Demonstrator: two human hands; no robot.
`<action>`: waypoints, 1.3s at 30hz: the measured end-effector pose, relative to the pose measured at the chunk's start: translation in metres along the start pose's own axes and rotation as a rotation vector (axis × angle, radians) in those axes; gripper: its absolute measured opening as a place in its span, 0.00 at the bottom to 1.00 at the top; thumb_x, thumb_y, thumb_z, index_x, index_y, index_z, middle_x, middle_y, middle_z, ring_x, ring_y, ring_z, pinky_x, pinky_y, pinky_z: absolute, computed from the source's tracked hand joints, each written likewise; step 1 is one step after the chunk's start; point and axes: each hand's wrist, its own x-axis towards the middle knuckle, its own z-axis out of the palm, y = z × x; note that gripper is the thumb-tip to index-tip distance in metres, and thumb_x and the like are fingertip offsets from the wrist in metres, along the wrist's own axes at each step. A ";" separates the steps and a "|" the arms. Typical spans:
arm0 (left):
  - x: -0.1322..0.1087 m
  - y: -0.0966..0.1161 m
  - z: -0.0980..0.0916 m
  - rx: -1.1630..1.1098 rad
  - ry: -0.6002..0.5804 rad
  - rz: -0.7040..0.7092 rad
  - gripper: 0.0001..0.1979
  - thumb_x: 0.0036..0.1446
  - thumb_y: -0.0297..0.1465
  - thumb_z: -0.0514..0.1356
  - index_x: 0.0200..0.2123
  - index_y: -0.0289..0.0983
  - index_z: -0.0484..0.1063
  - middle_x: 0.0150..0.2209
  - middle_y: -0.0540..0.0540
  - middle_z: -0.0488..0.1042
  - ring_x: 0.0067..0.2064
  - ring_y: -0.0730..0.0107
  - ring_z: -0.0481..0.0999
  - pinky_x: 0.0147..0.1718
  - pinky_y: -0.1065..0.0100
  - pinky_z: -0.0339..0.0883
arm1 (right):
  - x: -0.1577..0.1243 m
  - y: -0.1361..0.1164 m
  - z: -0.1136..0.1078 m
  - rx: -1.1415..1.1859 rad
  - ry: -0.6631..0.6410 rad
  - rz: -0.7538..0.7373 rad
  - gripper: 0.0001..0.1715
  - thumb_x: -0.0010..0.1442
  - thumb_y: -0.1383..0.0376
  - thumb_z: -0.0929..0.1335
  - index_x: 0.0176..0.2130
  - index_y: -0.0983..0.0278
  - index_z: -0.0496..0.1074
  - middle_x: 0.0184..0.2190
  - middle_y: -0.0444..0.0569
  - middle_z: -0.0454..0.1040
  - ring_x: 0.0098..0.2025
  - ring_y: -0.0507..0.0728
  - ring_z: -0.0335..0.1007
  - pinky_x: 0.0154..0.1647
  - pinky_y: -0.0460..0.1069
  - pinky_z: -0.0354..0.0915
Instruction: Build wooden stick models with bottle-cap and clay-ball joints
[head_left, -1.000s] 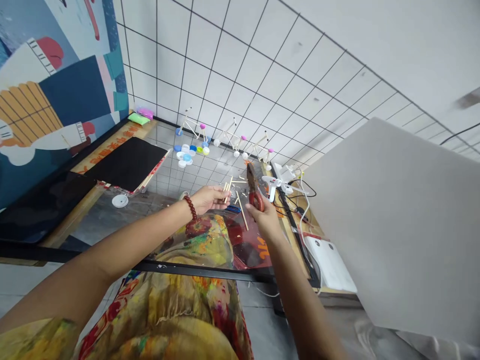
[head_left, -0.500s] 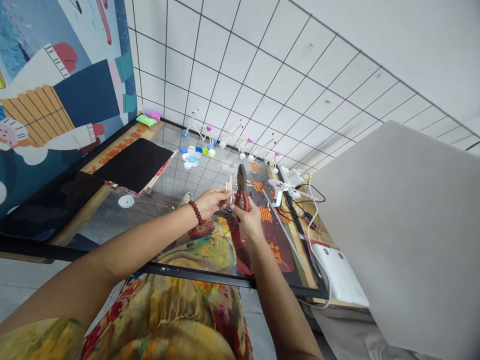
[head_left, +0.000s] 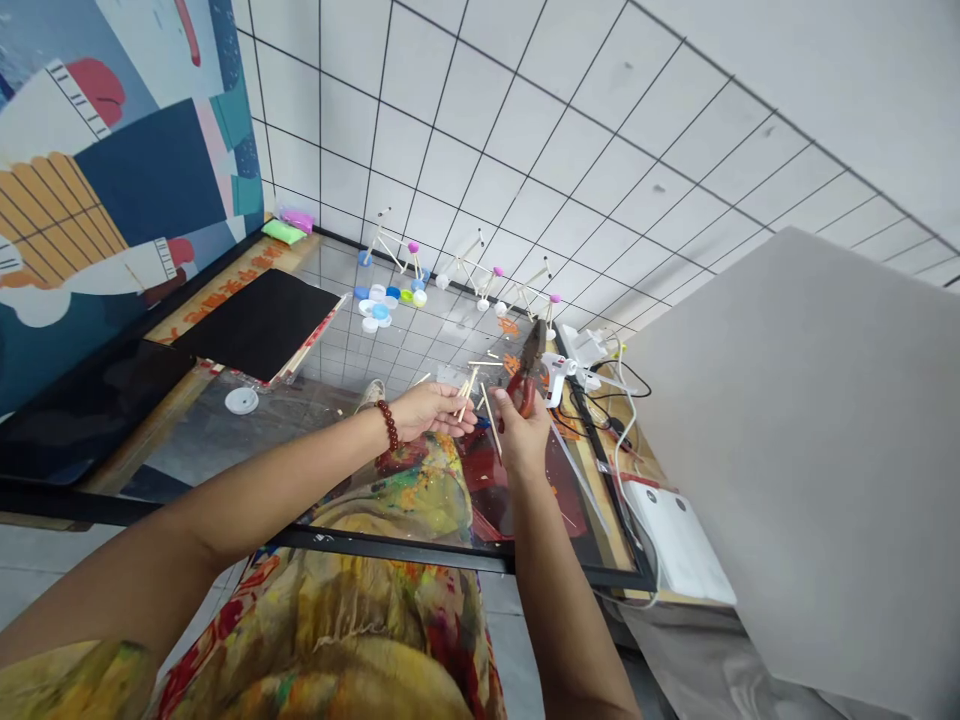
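Observation:
Several thin wooden sticks [head_left: 468,388] are pinched between the thumb and fingers of my left hand [head_left: 431,410], which has a beaded bracelet at the wrist. My right hand [head_left: 523,432] is closed round the red handles of a pair of pliers [head_left: 532,355], whose dark jaws point up and away. Another stick [head_left: 491,418] slants at the thumb side of my right hand; whether the hand grips it is unclear. Just beyond my hands, loose sticks [head_left: 486,364] lie on the glossy tabletop [head_left: 337,345].
Small stick frames [head_left: 466,265] with coloured bottle caps stand along the back edge, near a cluster of caps [head_left: 381,312]. A white glue gun [head_left: 556,378] with cables is at the right. Black sheets [head_left: 262,320] and a white lid [head_left: 241,401] lie at the left.
My right hand and the pliers have moved right, away from my left hand. The sticks in my left hand now tilt, and a stick shows beside my right thumb.

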 end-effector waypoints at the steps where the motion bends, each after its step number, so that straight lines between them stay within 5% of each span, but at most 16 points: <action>1: 0.000 0.000 0.000 0.022 -0.021 -0.012 0.11 0.51 0.34 0.68 0.31 0.32 0.75 0.30 0.40 0.80 0.32 0.66 0.81 0.34 0.67 0.74 | -0.001 0.000 -0.001 0.044 -0.043 0.031 0.20 0.52 0.52 0.71 0.38 0.64 0.70 0.27 0.41 0.69 0.24 0.48 0.58 0.26 0.45 0.59; 6: -0.001 -0.001 0.001 0.064 -0.041 -0.092 0.10 0.52 0.33 0.68 0.30 0.32 0.74 0.29 0.39 0.80 0.31 0.64 0.81 0.33 0.66 0.75 | -0.006 -0.003 0.006 0.202 -0.201 0.106 0.20 0.45 0.60 0.75 0.38 0.62 0.71 0.30 0.41 0.72 0.29 0.50 0.65 0.33 0.47 0.65; 34: -0.006 -0.002 0.007 0.057 -0.167 -0.198 0.14 0.50 0.36 0.69 0.30 0.31 0.72 0.32 0.38 0.80 0.35 0.59 0.82 0.44 0.55 0.72 | -0.007 0.009 0.012 0.167 -0.184 0.031 0.23 0.45 0.61 0.76 0.41 0.61 0.70 0.29 0.40 0.71 0.29 0.51 0.67 0.34 0.48 0.68; 39: -0.002 -0.006 0.012 -0.092 0.007 -0.085 0.07 0.54 0.30 0.66 0.30 0.32 0.72 0.29 0.43 0.79 0.34 0.68 0.80 0.48 0.59 0.69 | -0.008 0.005 0.008 0.159 -0.093 -0.053 0.34 0.44 0.63 0.77 0.49 0.59 0.67 0.35 0.42 0.70 0.34 0.51 0.68 0.38 0.49 0.69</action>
